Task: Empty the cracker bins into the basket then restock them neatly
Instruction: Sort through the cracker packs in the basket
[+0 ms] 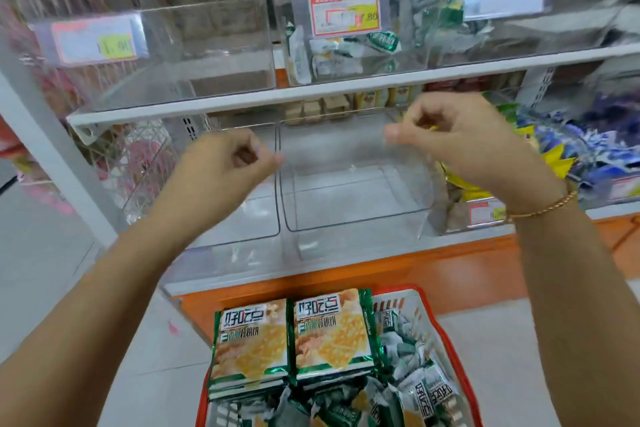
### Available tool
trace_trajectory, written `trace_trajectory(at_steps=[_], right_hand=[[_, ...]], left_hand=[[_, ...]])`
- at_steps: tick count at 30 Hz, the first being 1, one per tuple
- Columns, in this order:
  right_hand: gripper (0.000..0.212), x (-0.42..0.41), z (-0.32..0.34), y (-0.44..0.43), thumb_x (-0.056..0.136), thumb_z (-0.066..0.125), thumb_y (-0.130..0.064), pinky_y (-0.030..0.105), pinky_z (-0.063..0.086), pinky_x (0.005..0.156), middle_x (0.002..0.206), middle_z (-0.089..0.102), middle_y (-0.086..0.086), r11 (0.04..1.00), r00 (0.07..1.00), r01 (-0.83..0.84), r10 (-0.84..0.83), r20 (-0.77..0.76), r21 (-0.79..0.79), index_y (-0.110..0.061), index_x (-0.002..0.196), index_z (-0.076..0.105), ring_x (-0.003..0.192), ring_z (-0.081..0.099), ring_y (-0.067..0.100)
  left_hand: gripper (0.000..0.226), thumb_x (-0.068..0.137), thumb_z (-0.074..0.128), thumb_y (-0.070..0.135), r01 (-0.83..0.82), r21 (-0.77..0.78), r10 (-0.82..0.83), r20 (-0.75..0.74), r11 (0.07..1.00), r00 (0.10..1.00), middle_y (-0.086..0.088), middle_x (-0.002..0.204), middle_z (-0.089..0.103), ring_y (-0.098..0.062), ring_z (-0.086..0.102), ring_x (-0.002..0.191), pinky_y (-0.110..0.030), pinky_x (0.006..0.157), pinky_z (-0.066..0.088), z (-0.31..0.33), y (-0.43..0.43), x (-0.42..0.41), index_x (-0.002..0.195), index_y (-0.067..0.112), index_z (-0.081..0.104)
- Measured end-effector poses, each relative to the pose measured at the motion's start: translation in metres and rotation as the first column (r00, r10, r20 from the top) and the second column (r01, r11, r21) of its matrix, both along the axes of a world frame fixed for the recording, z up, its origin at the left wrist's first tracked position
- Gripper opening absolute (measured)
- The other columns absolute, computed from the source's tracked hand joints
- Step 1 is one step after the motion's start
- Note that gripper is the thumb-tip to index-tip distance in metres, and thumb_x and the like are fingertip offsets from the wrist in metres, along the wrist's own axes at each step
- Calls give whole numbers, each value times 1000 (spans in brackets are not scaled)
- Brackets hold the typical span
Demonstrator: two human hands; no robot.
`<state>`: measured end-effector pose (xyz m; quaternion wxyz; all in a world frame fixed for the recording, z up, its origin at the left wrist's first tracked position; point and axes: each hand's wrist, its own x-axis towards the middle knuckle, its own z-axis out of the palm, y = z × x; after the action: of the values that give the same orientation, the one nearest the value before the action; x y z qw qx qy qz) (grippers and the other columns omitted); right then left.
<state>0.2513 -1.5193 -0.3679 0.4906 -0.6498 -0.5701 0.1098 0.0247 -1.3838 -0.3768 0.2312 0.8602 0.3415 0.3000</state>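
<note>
An empty clear plastic cracker bin [349, 198] sits on the lower shelf in front of me. My left hand [225, 163] has curled fingers and pinches the bin's upper left edge. At the upper right edge, my right hand [457, 135] pinches the rim in the same way. Below, a red basket [446, 340] stands on the floor. It holds two large green cracker packs [294, 336] side by side on top of several small green-and-white packets [415, 378].
A second empty clear bin [239, 218] stands left of the held one. On the upper shelf [242, 102], the left bin [194, 55] is empty and the middle bin [346, 52] holds some small packets. Yellow and blue snack bags [561, 149] fill the right.
</note>
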Motion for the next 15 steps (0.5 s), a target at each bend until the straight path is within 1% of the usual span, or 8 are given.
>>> trace_trajectory(at_steps=[2,4,6,7,9,12,14,15], right_hand=[[24,25,35,-8,85,70,-28,12,36,53,60,53,-6,994,995,75,-79,61,75,-11,71,61,54,44,1],[23,56,68,-11,85,70,-28,11,40,50,62,59,-5,982,973,158,-173,150,107,-7,82,63,49,50,0],[24,88,97,-7,85,70,-27,13,44,47,67,62,-3,963,937,237,-261,231,127,-5,90,64,49,53,-1],[25,105,110,-3,85,71,-28,18,48,50,74,65,5,956,919,261,-289,267,134,-6,93,65,55,56,1],[24,136,132,8,84,71,-29,27,51,54,92,67,16,938,871,321,-347,347,132,-10,97,65,71,59,15],[31,169,157,31,83,72,-28,25,50,62,104,64,11,909,805,416,-376,459,15,-13,108,62,79,57,17],[41,188,167,49,82,72,-34,27,44,73,104,60,1,862,764,484,-334,552,-148,-17,118,59,86,55,16],[45,193,171,58,82,72,-35,26,44,74,101,58,-3,845,769,477,-268,581,-242,-18,121,58,87,56,15]], left_hand=[[23,87,66,28,91,139,-109,127,986,986,8,61,56,1,50,52,-15,55,40,43,-1,34,68,21,55],[14,87,64,27,159,299,-216,169,941,962,14,67,56,4,52,57,-10,58,41,77,0,69,76,21,57],[8,87,60,26,191,424,-269,134,886,954,12,78,61,1,58,70,-15,70,48,102,7,102,86,18,60],[10,89,59,26,203,457,-272,90,866,958,7,84,63,-5,61,77,-22,77,50,111,13,118,91,17,61],[21,91,59,32,219,465,-221,-51,858,974,-2,98,65,-16,61,90,-35,84,49,120,24,148,103,15,61],[39,90,53,46,237,459,-141,-234,856,962,-2,108,66,-19,60,95,-38,85,51,120,31,177,113,16,61],[35,91,51,45,244,497,-121,-266,832,956,4,105,68,-13,61,91,-34,82,51,116,33,185,113,22,65],[30,91,52,42,243,517,-124,-254,821,959,6,104,69,-9,60,89,-31,80,50,115,33,187,112,24,67]])
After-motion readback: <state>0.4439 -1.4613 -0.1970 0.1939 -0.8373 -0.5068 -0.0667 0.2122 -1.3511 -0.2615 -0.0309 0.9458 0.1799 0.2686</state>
